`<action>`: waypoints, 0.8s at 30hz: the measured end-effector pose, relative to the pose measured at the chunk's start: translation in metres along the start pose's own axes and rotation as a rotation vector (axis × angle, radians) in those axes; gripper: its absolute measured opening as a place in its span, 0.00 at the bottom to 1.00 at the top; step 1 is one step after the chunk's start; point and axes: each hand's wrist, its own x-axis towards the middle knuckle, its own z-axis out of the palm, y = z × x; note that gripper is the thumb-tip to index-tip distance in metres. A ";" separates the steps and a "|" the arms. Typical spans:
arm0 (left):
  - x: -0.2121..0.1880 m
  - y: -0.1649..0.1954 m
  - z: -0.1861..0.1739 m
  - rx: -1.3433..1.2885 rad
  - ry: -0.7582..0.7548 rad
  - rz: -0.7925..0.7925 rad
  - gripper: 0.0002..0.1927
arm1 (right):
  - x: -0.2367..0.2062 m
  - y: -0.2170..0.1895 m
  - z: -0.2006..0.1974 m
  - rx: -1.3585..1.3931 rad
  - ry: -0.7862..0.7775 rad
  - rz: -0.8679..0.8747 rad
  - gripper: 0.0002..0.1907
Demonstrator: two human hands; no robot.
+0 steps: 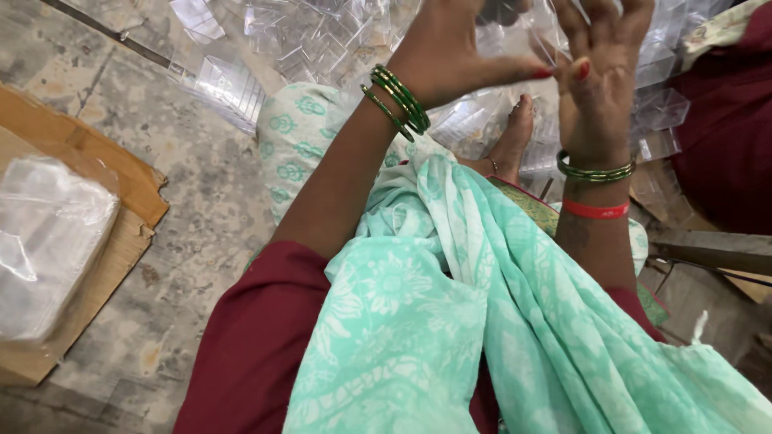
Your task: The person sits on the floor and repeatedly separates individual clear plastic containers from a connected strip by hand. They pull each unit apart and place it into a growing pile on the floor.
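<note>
While both forearms reach far over the lap, the left hand (454, 52) bends at the wrist, thumb stretched right, and the right hand (599, 76) stands upright with fingers curled; together they pinch a clear plastic piece (543, 32) above the heap of clear plastic boxes (297, 48).

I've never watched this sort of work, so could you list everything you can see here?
Clear boxes: many, transparent, heaped on the floor ahead.
Cardboard: brown, far left.
Plastic bag: one, clear, on the cardboard.
Floor: grey, mottled stone.
Scarf: one, mint green, over the lap.
Foot: one, bare, among the boxes.
Bangles: green, on both wrists; one red band on the right.
Left hand: raised, on clear plastic.
Right hand: raised, beside it.
</note>
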 end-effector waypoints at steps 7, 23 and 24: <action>-0.049 -0.035 -0.042 0.267 -0.007 -0.030 0.52 | 0.020 0.005 0.036 -0.021 0.047 0.027 0.28; -0.140 -0.035 -0.070 0.400 -0.043 -0.300 0.39 | -0.025 0.047 -0.022 0.264 0.133 0.105 0.31; -0.141 -0.029 -0.066 0.414 -0.017 -0.262 0.38 | -0.030 0.045 -0.024 0.269 0.110 0.109 0.33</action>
